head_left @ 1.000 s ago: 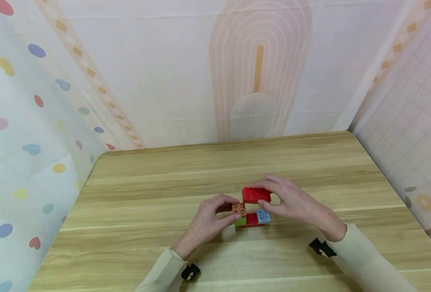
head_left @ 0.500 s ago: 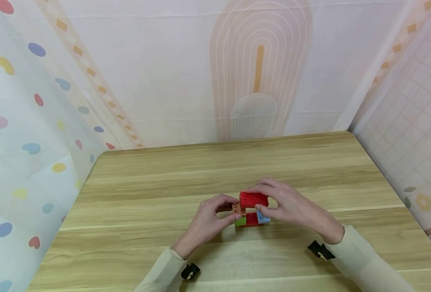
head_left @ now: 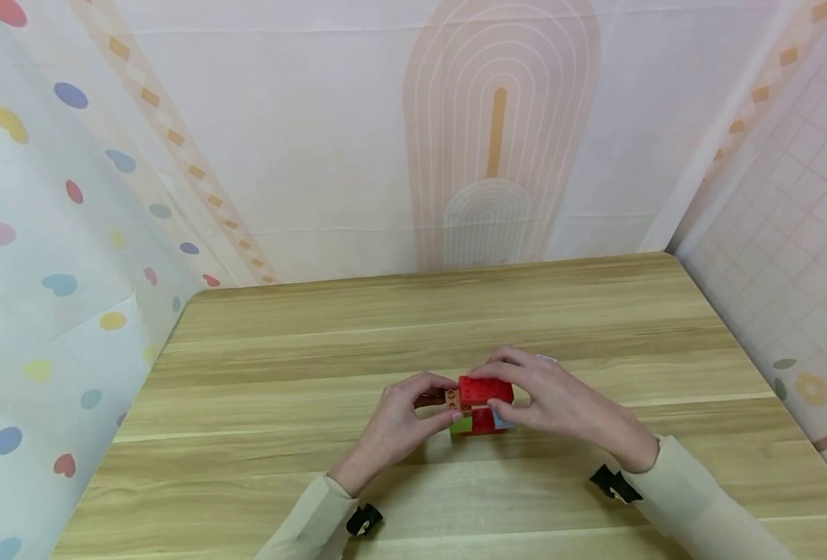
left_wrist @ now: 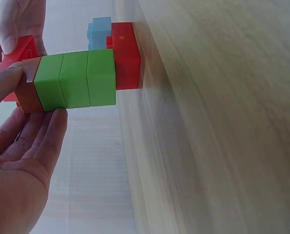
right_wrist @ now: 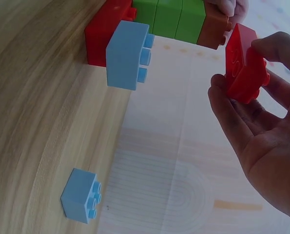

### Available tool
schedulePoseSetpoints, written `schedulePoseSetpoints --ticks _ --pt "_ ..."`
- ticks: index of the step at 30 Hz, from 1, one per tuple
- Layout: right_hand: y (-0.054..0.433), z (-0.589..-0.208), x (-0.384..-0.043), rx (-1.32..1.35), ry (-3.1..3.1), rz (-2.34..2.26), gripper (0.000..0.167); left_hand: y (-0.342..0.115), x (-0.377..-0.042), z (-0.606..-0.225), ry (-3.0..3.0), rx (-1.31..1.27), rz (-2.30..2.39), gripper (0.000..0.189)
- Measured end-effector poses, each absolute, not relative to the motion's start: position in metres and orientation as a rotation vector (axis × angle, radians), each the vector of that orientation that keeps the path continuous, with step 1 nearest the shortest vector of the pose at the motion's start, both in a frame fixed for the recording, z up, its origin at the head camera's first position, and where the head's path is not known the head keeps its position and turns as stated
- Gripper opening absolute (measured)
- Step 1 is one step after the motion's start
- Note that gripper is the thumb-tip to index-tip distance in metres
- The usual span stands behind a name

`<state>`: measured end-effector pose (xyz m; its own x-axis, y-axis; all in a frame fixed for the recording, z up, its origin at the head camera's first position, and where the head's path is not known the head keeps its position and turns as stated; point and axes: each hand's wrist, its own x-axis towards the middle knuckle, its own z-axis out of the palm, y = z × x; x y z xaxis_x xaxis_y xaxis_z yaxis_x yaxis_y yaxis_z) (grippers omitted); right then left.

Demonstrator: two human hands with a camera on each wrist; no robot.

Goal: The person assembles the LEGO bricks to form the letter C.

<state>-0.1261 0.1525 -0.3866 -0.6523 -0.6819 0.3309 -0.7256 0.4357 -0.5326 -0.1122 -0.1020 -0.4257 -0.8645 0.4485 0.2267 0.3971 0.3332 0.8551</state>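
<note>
My left hand (head_left: 392, 428) grips the brown-orange brick (left_wrist: 29, 90) at the top of a column, its thumb and fingers on opposite sides. Beneath that brick are several stacked green bricks (left_wrist: 75, 80), joined to a red base brick (left_wrist: 126, 56) on the table. A light blue brick (right_wrist: 127, 56) stands on the base's other end. In my right hand (head_left: 560, 397), a second red brick (right_wrist: 247, 66) is pinched between thumb and fingers. It hangs slightly tilted over the column's top, close to the brown-orange studs; whether they touch I cannot tell.
A loose light blue brick (right_wrist: 80, 195) lies on the wooden table (head_left: 301, 350) beyond the structure, mostly hidden behind my right hand in the head view. Patterned cloth (head_left: 315, 140) hangs behind the table and at its sides.
My right hand has lowered the red brick and shifted it slightly left, towards the top of the column. The left hand stays in place on the brown-orange brick.
</note>
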Motion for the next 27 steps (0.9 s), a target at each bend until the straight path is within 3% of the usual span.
schedulePoseSetpoints --ticks 27 --pt "0.1481 -0.3842 -0.1245 1.325 -2.597 0.868 0.036 -0.1016 -0.1109 -0.4244 2.484 0.787 1.646 0.031"
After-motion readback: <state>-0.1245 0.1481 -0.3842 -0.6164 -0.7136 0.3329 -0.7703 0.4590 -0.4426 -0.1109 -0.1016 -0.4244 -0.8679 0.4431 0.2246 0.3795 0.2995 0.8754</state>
